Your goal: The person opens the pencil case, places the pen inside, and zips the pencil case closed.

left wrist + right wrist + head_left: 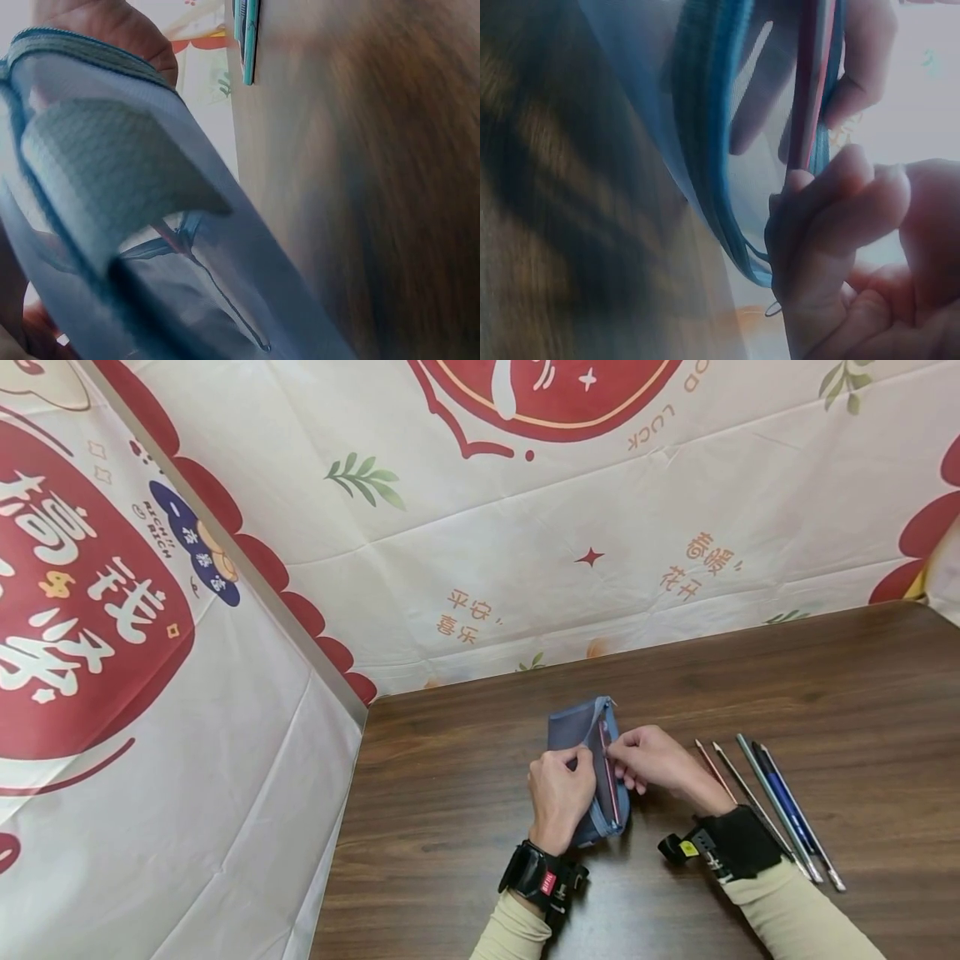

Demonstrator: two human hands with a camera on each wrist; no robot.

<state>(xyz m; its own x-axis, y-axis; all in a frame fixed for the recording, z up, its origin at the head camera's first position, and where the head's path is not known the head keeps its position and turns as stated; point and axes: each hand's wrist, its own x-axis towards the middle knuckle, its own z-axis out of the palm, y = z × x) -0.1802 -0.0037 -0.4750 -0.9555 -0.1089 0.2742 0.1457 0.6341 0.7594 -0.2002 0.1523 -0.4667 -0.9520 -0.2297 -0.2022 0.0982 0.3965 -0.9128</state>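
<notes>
A blue-grey mesh pencil case (564,727) with a zipped rim stands tilted on the table, its mouth parted. My left hand (562,789) grips its left side; in the right wrist view, that hand's fingers (761,112) show through the mesh. Along the right rim, inside the mouth, lies a red pencil (810,90). My right hand (656,764) pinches the case's right rim beside the pencil, fingers curled. Its fingertips (847,176) cover part of the pencil, so whether they also hold it is unclear. In the left wrist view, the zipped rim (90,52) partly hides the right hand (124,26).
Right of the case lie a reddish pencil (716,770), a dark pencil (750,793), a grey-green pencil (772,797) and blue pens or pencils (791,802), partly under the right forearm. Printed cloth (480,543) hangs behind the brown table (435,793), with a cloth-covered panel (247,760) at left.
</notes>
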